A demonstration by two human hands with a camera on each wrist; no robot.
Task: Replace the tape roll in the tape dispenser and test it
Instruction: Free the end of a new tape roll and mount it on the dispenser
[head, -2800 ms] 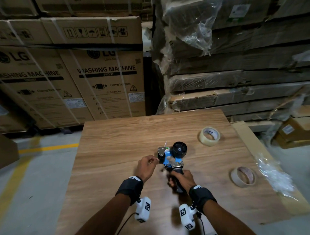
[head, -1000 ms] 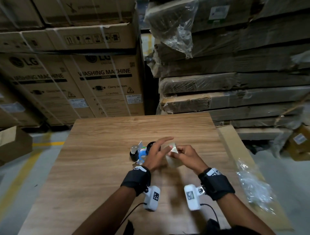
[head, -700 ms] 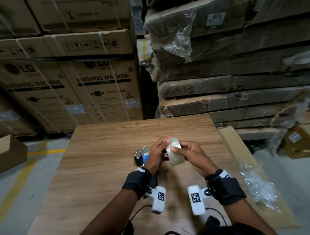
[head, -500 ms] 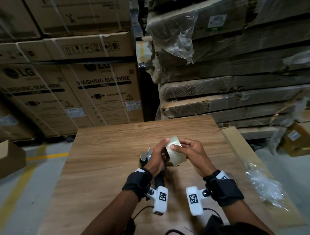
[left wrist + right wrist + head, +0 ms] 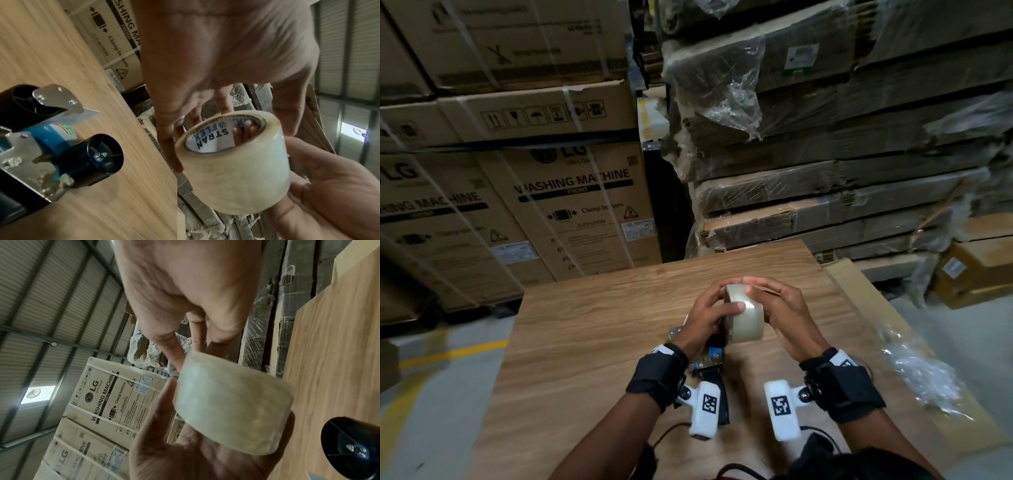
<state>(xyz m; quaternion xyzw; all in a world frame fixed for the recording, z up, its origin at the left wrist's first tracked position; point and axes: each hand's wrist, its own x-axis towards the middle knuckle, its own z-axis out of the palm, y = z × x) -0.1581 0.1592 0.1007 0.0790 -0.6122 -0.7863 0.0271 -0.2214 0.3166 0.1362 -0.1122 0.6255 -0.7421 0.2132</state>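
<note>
A clear tape roll (image 5: 744, 318) with a printed white core (image 5: 207, 138) hangs above the wooden table (image 5: 585, 342), held between both hands. My left hand (image 5: 717, 301) grips its left side, thumb on the outer band and fingers over the top. My right hand (image 5: 774, 301) cups the right side, with fingertips on the top edge and showing inside the core. The tape dispenser (image 5: 51, 146) lies on the table under my left wrist, with its black hub (image 5: 96, 157) bare. In the head view only a blue and metal part of the dispenser (image 5: 710, 356) shows.
A crumpled plastic wrap (image 5: 924, 373) lies on a cardboard strip along the table's right edge. Washing machine cartons (image 5: 571, 205) and stacks of wrapped flat cardboard (image 5: 825, 171) stand close behind the table. Grey floor with a yellow line lies to the left.
Both hands left the dispenser, which now lies on the table. The roll, earlier lying at the table's far right, is now held by both hands over the dispenser and has been turned.
</note>
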